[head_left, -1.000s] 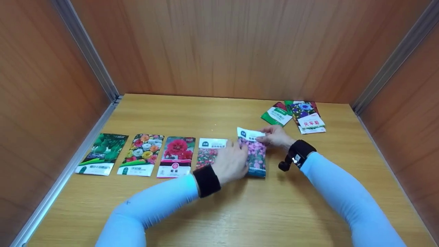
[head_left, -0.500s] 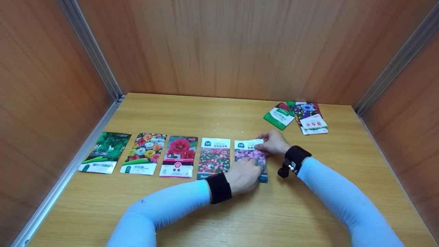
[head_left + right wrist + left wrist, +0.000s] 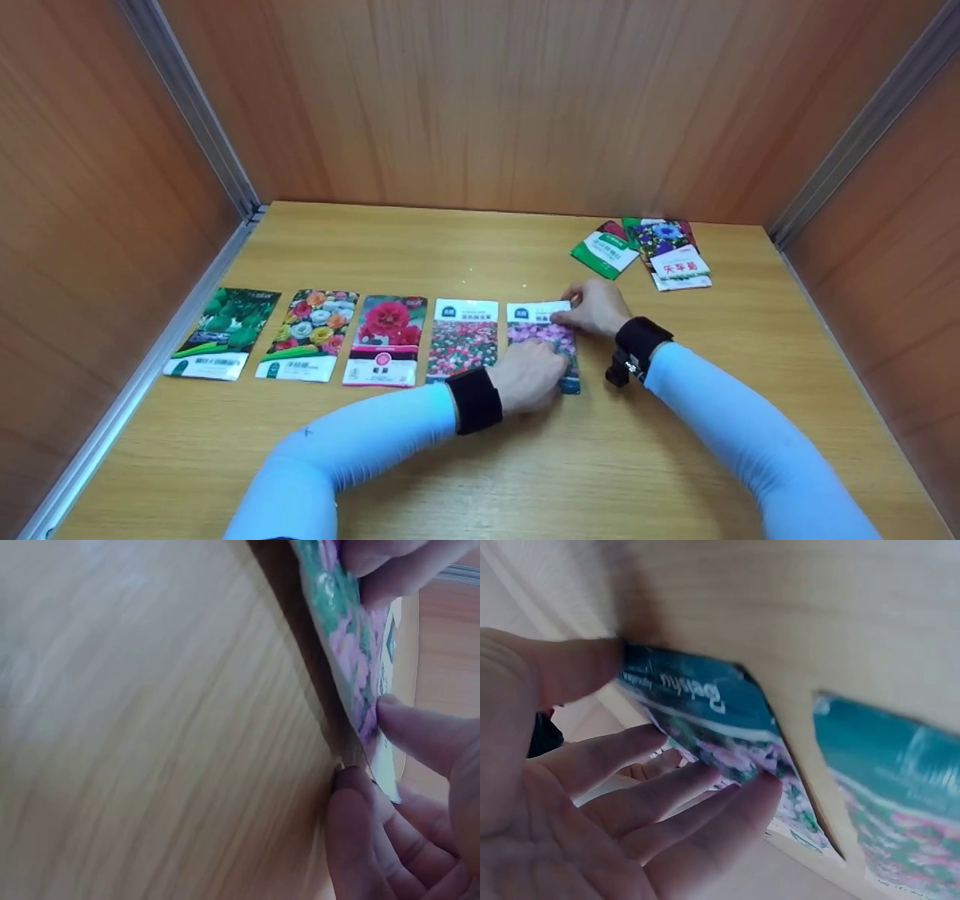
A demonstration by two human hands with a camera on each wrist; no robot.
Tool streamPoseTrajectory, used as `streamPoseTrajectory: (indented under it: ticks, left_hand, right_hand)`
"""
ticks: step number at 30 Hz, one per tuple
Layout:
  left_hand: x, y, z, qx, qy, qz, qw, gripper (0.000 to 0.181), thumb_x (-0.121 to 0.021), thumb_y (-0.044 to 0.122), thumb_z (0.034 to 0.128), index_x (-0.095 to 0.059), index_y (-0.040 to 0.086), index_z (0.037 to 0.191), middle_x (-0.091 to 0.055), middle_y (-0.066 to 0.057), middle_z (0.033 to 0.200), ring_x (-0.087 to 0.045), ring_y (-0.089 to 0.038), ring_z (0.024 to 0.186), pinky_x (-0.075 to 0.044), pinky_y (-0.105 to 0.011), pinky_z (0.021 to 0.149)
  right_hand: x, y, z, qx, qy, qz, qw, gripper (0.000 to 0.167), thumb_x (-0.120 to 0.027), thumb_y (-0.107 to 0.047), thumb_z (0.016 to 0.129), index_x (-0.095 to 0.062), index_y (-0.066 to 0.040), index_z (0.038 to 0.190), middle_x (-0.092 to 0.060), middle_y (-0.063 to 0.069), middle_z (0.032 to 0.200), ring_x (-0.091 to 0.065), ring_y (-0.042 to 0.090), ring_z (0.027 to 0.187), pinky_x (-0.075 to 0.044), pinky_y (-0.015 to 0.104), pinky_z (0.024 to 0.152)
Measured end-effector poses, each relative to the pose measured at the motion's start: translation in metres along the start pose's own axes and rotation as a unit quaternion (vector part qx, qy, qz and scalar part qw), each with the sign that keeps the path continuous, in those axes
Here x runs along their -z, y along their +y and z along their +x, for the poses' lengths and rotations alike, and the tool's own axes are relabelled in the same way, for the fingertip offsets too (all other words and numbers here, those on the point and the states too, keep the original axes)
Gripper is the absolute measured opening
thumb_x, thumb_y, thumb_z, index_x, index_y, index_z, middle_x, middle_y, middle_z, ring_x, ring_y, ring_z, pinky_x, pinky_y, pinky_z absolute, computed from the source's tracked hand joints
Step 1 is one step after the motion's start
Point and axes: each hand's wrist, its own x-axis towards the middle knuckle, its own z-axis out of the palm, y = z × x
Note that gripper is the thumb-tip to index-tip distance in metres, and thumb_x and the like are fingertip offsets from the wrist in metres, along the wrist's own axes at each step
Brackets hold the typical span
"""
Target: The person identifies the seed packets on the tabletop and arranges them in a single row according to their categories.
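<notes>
A flat packet with pink-purple flowers (image 3: 540,330) and a white top lies at the right end of a row. The left hand (image 3: 529,375) rests on its lower part; in the left wrist view the fingers (image 3: 697,847) are spread and touch the packet's face (image 3: 727,754), with the thumb at its teal bottom edge. The right hand (image 3: 598,307) is at the upper right edge. In the right wrist view its thumb lies on the packet (image 3: 352,667) and its other fingers (image 3: 375,832) are curled at the edge.
To the left lie a red-pink flower packet (image 3: 463,345), a magenta one (image 3: 390,322), a multicoloured one (image 3: 315,322) and a green one (image 3: 231,330). At the back right are a green-white packet (image 3: 606,251) and an overlapping pile (image 3: 679,264). Wooden walls (image 3: 480,105) surround the table.
The purple-flower packet has come down flat beside the row, its tilted top lowered. The left hand has moved right, off the neighbouring packet and onto this one; the right hand has stayed at its edge.
</notes>
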Motion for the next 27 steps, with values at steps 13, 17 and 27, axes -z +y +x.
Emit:
streamPoseTrajectory:
  ticks: [13, 17, 27]
  left_hand:
    - [0.062, -0.068, 0.091, 0.172, -0.014, -0.534, 0.828, 0.032, -0.076, 0.024, 0.0995, -0.073, -0.001, 0.119, -0.075, -0.018, 0.113, -0.073, -0.039, 0.106, -0.064, -0.046, 0.083]
    - [0.071, -0.079, 0.124, 0.236, 0.009, -0.611, 0.7558, 0.037, -0.074, 0.019, 0.1004, -0.067, -0.002, 0.131, -0.073, -0.02, 0.121, -0.072, -0.038, 0.113, -0.064, -0.048, 0.086]
    - [0.056, -0.077, 0.184, 0.327, 0.033, -0.459, 0.8252, 0.031, -0.069, 0.021, 0.0994, -0.074, 0.006, 0.127, -0.072, -0.008, 0.123, -0.073, -0.022, 0.103, -0.063, -0.032, 0.081]
  right_hand:
    - [0.068, 0.049, 0.008, -0.161, 0.097, 0.259, 0.9475, 0.043, -0.077, -0.036, 0.099, -0.072, -0.003, 0.125, -0.079, 0.011, 0.099, -0.079, 0.024, 0.089, -0.064, 0.037, 0.082]
    - [0.093, 0.067, 0.01, -0.223, 0.132, 0.358, 0.8969, 0.045, -0.078, -0.031, 0.098, -0.064, -0.004, 0.13, -0.08, 0.007, 0.092, -0.079, 0.017, 0.081, -0.063, 0.033, 0.082]
    - [0.117, 0.066, -0.004, -0.293, 0.157, 0.424, 0.8425, 0.046, -0.076, -0.026, 0.1, -0.061, -0.005, 0.138, -0.079, 0.01, 0.098, -0.079, 0.018, 0.085, -0.061, 0.032, 0.09]
